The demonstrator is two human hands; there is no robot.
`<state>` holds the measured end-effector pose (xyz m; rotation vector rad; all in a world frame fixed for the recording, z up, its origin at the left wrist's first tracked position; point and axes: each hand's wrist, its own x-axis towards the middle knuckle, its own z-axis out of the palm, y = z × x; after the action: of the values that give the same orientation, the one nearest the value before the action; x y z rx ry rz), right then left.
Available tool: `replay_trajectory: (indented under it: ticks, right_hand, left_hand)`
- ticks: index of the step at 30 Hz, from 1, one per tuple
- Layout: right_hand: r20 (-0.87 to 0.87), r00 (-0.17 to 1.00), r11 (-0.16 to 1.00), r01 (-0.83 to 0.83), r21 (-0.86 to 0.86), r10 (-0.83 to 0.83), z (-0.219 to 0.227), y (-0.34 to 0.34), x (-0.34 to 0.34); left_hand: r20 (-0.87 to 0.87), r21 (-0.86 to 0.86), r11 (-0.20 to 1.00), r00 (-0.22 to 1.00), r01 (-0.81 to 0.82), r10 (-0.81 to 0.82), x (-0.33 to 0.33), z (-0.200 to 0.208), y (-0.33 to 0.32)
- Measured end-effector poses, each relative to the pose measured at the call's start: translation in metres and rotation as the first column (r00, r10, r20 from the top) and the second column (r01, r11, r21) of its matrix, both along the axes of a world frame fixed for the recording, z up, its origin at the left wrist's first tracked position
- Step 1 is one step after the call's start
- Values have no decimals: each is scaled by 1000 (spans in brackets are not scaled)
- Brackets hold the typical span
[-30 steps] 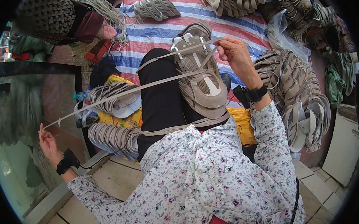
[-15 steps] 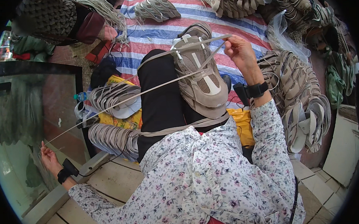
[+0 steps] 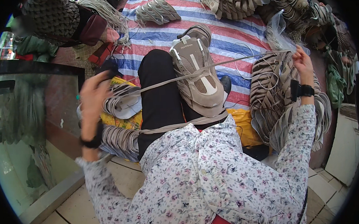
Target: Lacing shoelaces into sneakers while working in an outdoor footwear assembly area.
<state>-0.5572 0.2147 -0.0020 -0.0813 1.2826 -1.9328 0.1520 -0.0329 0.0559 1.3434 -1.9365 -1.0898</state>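
A taupe mesh shoe upper point(image 3: 201, 95) with a pale centre stripe lies on my lap, its toe end toward me. One flat grey-beige shoelace point(image 3: 166, 83) runs taut across it. My right hand point(image 3: 303, 61), raised at the right, pinches the lace's far end between its fingers. Toward the left, the lace passes over my dark trouser leg point(image 3: 157, 68) to near my left hand point(image 3: 93, 98). That hand is smeared by motion, above a stack of uppers, and whether it grips the lace cannot be made out. More lace strands point(image 3: 180, 125) lie across my thighs.
Stacked uppers stand at my left point(image 3: 124, 100) and right point(image 3: 268, 95). A striped plastic sheet point(image 3: 151, 38) covers the ground ahead, with a bundle of uppers point(image 3: 158, 11) on it. A glass-panelled frame point(image 3: 58, 114) borders the left. Another person's patterned sleeve point(image 3: 53, 19) shows at upper left.
My right hand has moved outward to the right, drawing the lace straight across the upper. The left hand has come up and inward from the far lower left.
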Motion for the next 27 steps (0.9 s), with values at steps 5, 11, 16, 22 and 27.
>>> replay_trajectory:
  ticks: [5, 11, 16, 22, 27]
  right_hand:
    - [-14, 993, 992, 114, -58, -115, 22, 77, -45]
    - [-237, 943, 959, 263, 103, -233, 64, 198, -121]
    - [-346, 918, 981, 191, -44, -194, 88, 233, -121]
    - [-411, 888, 970, -129, 206, 205, 47, 79, -64]
    - [-422, 700, 816, -462, 348, 576, 25, -58, 195]
  left_hand:
    - [-38, 192, 863, 882, 468, -470, -130, -27, 46]
    - [-58, 407, 679, 759, 611, -648, -121, -24, 24]
    - [-368, 369, 803, 867, 468, -337, -20, 25, -16]
    - [-817, 451, 885, 454, 117, 356, 209, 76, -34]
    - [-851, 524, 812, 187, 257, 491, 357, 84, -26]
